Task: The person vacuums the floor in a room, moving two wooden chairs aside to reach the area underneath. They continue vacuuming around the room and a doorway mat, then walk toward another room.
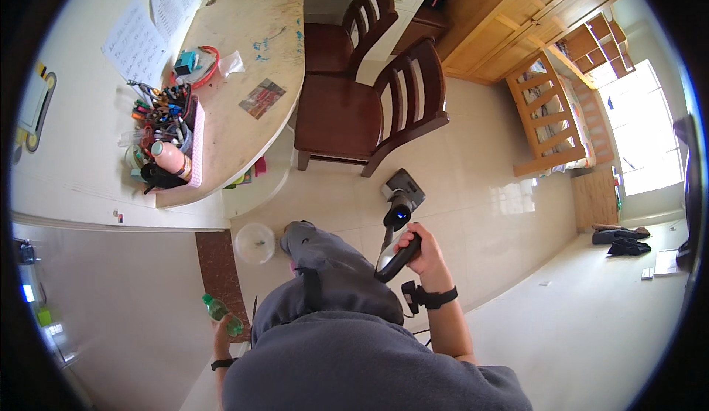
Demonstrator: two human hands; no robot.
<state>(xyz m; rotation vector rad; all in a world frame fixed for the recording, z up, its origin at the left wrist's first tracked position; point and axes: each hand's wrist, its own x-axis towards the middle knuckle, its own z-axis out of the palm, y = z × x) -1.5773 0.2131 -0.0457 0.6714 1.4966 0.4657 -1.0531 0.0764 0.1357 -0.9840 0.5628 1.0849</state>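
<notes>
At the lower left, my left hand (222,327) is closed around a green see-through plastic bottle (215,307), held out beside my body. My right hand (426,252) grips the black handle of a cordless stick vacuum (399,215), fingers wrapped round it. A small blue light glows on the vacuum's dark body. Its grey floor head (405,188) rests on the tiles beyond my hand, near the legs of a dark wooden chair (340,119).
A curved desk (255,56) at the left carries a pink basket (197,134) of pens. Another chair (329,48) stands behind the nearer one. A clear round bin (255,243) sits by my feet. A wooden bed (543,112) and wardrobe (509,31) stand at the far right.
</notes>
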